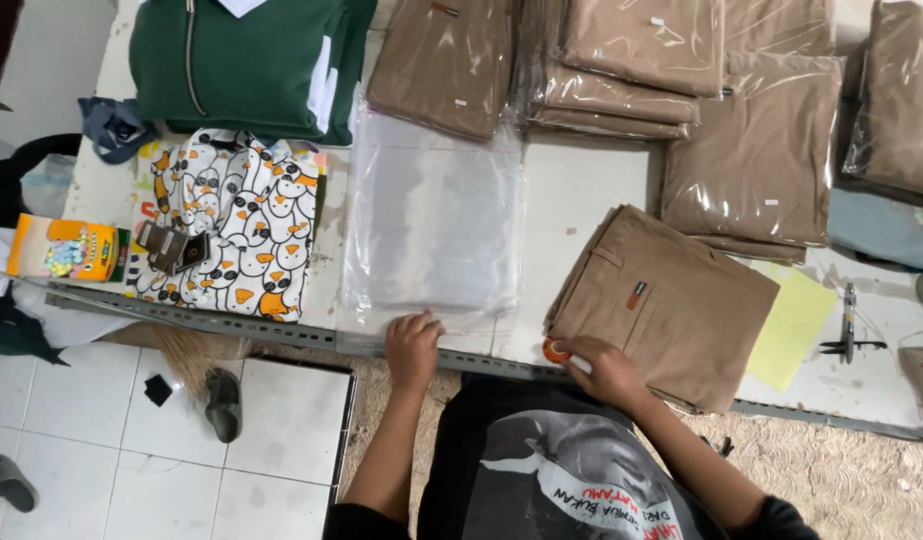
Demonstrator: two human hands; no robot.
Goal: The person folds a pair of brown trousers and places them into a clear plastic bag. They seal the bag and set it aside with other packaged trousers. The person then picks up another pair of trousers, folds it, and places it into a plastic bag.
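My left hand (413, 346) rests on the near edge of a stack of clear plastic bags (432, 220) lying flat on the white table (582, 190), fingers curled on the plastic. My right hand (604, 368) grips a small orange tape roll (556, 350) at the near left corner of folded tan trousers (667, 305), which lie unbagged on the table.
Bagged tan trousers (752, 160) are stacked along the far and right side. A folded green jacket (247, 60) and a penguin-print cloth (237, 225) lie at the left, with an orange box (67, 248). Yellow paper (797, 325) and scissors (849, 325) sit at right.
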